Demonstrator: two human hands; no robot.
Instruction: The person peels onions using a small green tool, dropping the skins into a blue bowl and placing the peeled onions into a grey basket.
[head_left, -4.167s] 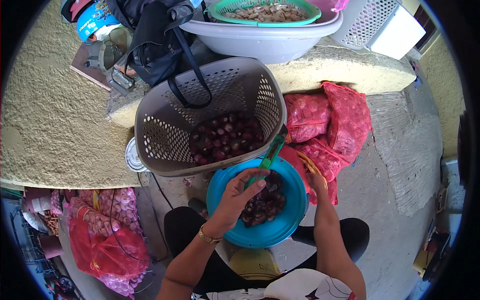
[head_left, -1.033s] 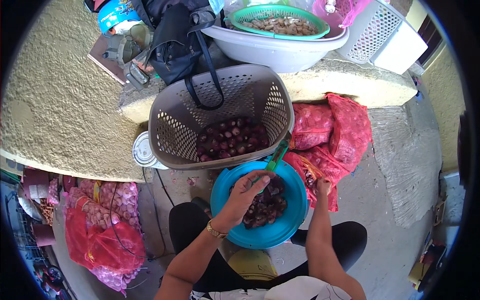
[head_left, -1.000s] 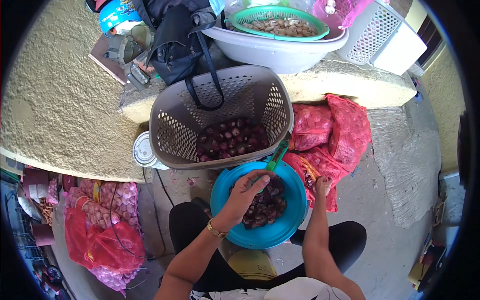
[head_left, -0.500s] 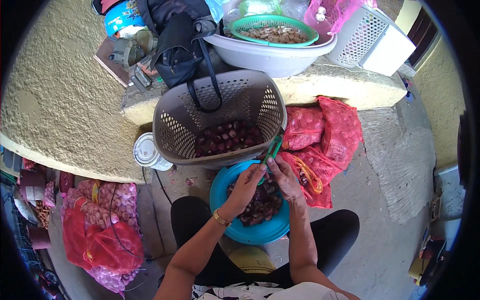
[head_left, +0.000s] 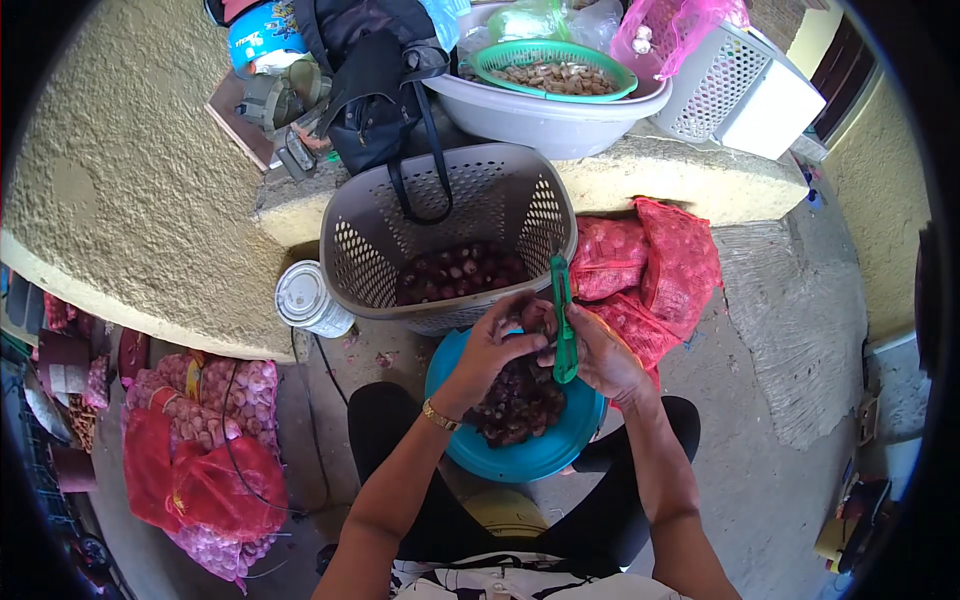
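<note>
My left hand (head_left: 497, 342) is closed around a dark red onion (head_left: 537, 317), which its fingers partly hide. A long, narrow green cutter (head_left: 564, 345) stands nearly upright in my right hand (head_left: 606, 352), right beside the onion. Whether its blade touches the onion cannot be made out. Below both hands is a blue basin (head_left: 525, 463) holding dark purple onions and loose skins (head_left: 520, 405). Just beyond it, a grey-brown perforated basket (head_left: 365, 225) has a layer of red onions (head_left: 465, 272) on its bottom.
Red mesh sacks (head_left: 683, 280) lean right of the basket. A white lidded bucket (head_left: 312, 300) stands on its left. On the ledge are a black bag (head_left: 370, 120) and a pale basin (head_left: 555, 120) with a green strainer (head_left: 600, 95). Pinkish sacks (head_left: 205, 470) lie at left.
My hands have moved apart a little, with the right going right and downward. The cutter has swung from a slant to nearly upright. The onion is now more visible.
</note>
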